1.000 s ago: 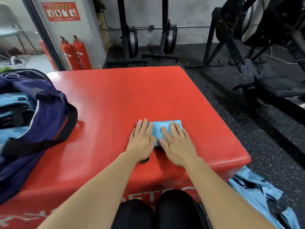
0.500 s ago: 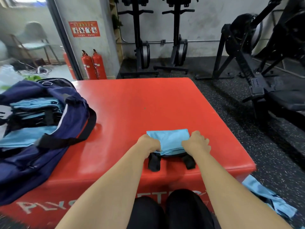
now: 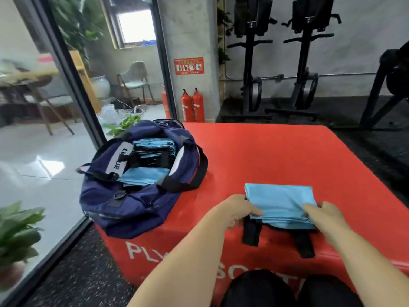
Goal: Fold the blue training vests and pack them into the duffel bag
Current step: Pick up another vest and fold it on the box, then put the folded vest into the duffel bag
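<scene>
Blue fabric sits squared up between our hands: the folded vest (image 3: 280, 202) lies near the front edge of the red plyo box (image 3: 276, 151), its black straps (image 3: 251, 231) trailing over the lip. A second ago both palms were pressing it flat with fingers spread; now our left hand (image 3: 235, 210) and right hand (image 3: 325, 216) have curled in at the two sides, fingers tucked under the stack and thumbs clamped on top, pinching the bundle from either end. We judge that the folding is finished and the lift is starting. Our gaze has also swung left, bringing the navy duffel bag (image 3: 141, 176) fully into view at the box's left corner, unzipped, with other blue vests already stacked inside. The carry leftward into that opening comes next, and the dangling straps could snag.
</scene>
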